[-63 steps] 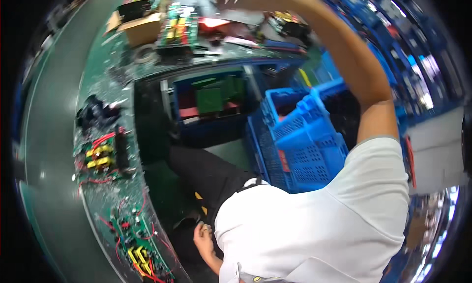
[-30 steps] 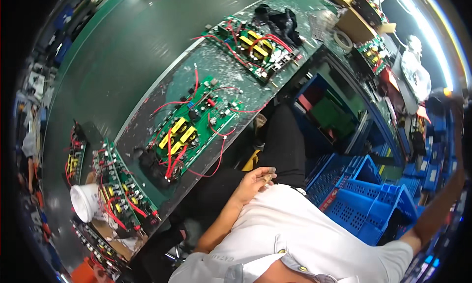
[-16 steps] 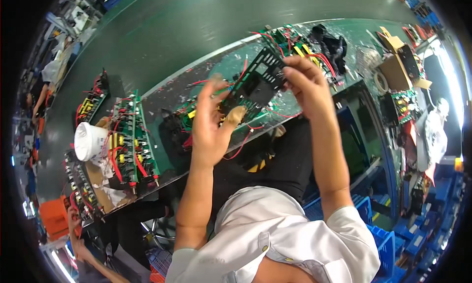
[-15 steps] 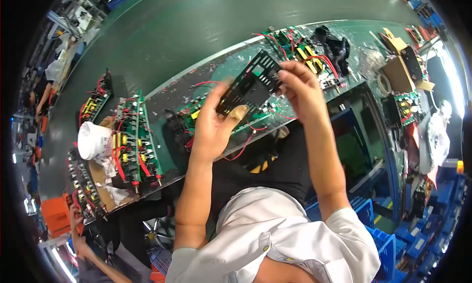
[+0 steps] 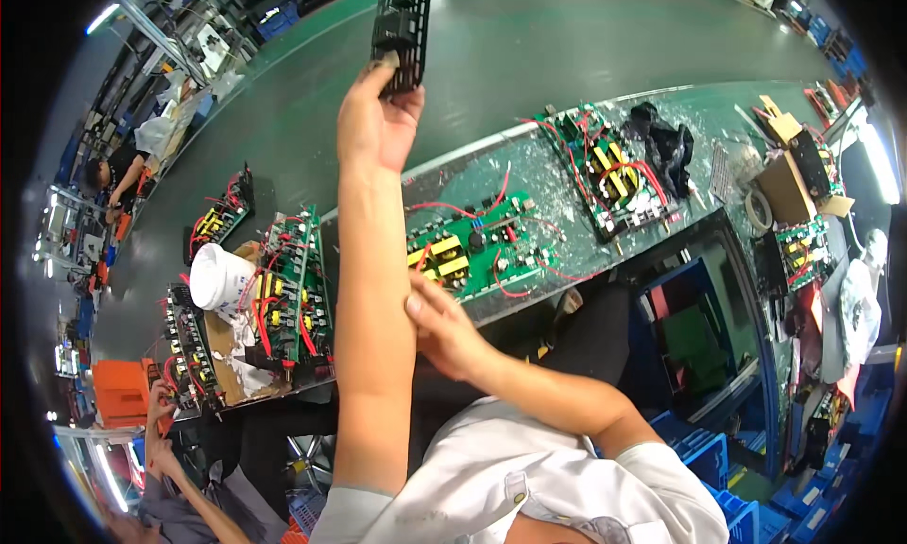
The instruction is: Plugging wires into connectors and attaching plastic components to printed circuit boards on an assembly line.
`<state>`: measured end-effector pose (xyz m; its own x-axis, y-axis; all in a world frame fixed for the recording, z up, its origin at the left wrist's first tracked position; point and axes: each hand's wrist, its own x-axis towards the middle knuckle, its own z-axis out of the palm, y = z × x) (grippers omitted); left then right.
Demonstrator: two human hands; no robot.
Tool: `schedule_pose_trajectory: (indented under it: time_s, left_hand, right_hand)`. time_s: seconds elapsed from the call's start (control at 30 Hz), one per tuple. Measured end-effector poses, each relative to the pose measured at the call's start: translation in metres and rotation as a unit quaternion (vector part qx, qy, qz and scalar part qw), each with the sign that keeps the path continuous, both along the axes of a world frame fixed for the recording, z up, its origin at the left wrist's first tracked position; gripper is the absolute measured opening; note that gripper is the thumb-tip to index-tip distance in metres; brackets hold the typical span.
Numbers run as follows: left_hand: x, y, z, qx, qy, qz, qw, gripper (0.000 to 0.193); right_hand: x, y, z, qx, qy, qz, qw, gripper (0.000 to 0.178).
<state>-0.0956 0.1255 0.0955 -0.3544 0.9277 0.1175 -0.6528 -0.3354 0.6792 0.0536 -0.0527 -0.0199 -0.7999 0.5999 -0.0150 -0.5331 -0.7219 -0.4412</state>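
My left hand [image 5: 380, 128] is raised over the far side of the bench, closed on a black slotted panel [image 5: 401, 35] held upright by its lower end. A tan covering wraps one of its digits. My right hand [image 5: 452, 334] is beside my left forearm, at the near edge of a green circuit board [image 5: 510, 251] with yellow components and red wires. Its fingertips are partly hidden at the forearm, so what they touch is unclear.
Another circuit board [image 5: 605, 171] lies to the right, by black crumpled plastic [image 5: 666, 142]. At left, a white tub [image 5: 219, 277] stands near upright boards [image 5: 288, 289]. A person's hand [image 5: 159, 407] works at lower left. Blue crates [image 5: 694, 445] are at lower right.
My right hand has let go of the black panel and come down toward the near edge of the board. My left hand has carried the panel up and away, turning it upright.
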Motion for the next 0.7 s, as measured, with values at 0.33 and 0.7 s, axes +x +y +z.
schedule_pose_trajectory:
  time_s: [0.33, 0.7]
  left_hand:
    - [-0.047, 0.05, 0.039, 0.015, -0.002, 0.029, 0.999, 0.015]
    - [-0.03, 0.031, 0.033, 0.018, 0.094, 0.093, 0.991, 0.012]
  right_hand:
    - [0.013, -0.079, 0.006, -0.265, 0.138, 0.278, 0.913, 0.077]
    - [0.063, -0.053, 0.026, -0.185, -0.034, 0.421, 0.887, 0.054]
